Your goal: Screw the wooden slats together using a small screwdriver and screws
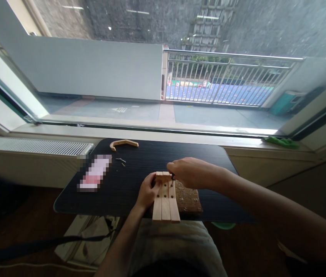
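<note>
A light wooden piece of three slats [165, 209] with several dark round holes rests partly on a brown wooden block [190, 198] at the table's near edge. My left hand [147, 192] is closed around its left side near the far end. Above its far right corner, my right hand [193, 173] is closed on a small tool with a thin shaft [172, 181]. The tool's tip points down at a hole in the right slat. Most of the tool is hidden by my fingers, so its exact kind does not show.
A dark table [148, 159] stands below the window. On it lie a curved wooden piece [125, 142], a few small metal parts [120, 159] and a blurred pink-white item [95, 173]. The radiator [42, 148] is at left, a green cloth [281, 142] on the sill.
</note>
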The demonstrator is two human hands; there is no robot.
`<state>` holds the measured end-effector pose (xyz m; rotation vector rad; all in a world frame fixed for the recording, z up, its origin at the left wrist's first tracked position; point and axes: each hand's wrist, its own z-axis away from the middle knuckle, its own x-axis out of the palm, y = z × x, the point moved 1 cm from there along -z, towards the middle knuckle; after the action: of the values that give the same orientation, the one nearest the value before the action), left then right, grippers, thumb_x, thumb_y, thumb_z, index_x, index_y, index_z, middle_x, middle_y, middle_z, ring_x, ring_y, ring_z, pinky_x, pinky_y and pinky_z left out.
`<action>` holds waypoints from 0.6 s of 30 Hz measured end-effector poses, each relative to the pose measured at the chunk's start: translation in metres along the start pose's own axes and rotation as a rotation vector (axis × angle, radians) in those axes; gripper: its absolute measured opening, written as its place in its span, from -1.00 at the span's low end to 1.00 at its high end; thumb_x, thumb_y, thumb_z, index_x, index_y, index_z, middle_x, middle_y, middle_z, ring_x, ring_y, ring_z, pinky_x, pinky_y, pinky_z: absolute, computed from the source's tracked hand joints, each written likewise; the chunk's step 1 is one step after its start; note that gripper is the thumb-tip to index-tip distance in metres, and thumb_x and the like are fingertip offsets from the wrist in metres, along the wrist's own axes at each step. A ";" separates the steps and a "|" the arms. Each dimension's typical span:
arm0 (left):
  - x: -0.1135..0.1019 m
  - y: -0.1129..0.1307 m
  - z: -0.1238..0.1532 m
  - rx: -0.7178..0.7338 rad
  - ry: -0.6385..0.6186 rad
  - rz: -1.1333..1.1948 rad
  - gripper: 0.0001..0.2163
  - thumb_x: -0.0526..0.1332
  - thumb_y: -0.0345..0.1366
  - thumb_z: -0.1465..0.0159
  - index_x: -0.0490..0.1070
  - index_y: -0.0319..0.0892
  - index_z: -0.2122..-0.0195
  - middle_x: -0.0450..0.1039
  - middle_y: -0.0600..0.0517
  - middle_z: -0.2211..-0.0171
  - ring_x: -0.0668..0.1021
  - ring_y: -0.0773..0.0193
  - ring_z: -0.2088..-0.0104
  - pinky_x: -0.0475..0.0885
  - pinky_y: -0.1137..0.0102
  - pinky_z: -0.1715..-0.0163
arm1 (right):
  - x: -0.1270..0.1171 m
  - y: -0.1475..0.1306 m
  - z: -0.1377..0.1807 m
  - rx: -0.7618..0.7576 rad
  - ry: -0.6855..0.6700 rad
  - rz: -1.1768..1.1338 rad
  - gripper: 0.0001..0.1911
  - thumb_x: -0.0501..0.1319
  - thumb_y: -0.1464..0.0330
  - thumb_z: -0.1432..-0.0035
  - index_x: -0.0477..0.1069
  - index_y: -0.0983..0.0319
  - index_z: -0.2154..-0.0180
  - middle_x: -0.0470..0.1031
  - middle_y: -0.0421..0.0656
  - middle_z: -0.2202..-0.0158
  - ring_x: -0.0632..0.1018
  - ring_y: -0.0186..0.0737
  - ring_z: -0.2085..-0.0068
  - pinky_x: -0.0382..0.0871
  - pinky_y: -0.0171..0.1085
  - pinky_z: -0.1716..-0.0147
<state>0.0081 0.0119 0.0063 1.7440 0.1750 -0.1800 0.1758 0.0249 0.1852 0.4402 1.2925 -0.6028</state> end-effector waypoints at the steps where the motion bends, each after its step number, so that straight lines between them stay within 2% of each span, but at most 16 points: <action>1: 0.000 0.000 0.000 0.001 -0.001 0.002 -0.84 0.20 -0.32 -0.19 0.49 -0.19 0.21 0.54 -0.03 0.27 0.54 0.14 0.18 0.44 0.31 0.14 | 0.000 0.000 0.000 0.002 -0.006 -0.006 -0.88 0.11 0.53 -0.16 0.37 0.29 0.25 0.56 -0.06 0.32 0.56 -0.20 0.34 0.08 -0.28 0.51; 11: -0.001 0.001 0.000 -0.003 -0.016 0.010 -0.84 0.20 -0.29 -0.20 0.49 -0.18 0.23 0.54 -0.03 0.27 0.54 0.14 0.19 0.43 0.34 0.16 | 0.001 -0.013 0.000 0.034 -0.043 0.046 -0.82 0.11 0.54 -0.13 0.40 0.34 0.20 0.56 -0.02 0.40 0.58 -0.13 0.37 0.13 -0.30 0.53; 18: -0.001 0.002 0.000 0.009 -0.015 -0.002 -0.84 0.20 -0.31 -0.20 0.49 -0.20 0.23 0.55 -0.05 0.25 0.55 0.12 0.17 0.44 0.30 0.13 | -0.001 -0.015 -0.002 0.072 -0.044 0.059 -0.83 0.10 0.49 -0.20 0.41 0.36 0.19 0.55 0.01 0.43 0.59 -0.11 0.38 0.19 -0.30 0.52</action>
<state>0.0075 0.0115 0.0085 1.7513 0.1657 -0.1958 0.1643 0.0148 0.1863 0.5197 1.2152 -0.6077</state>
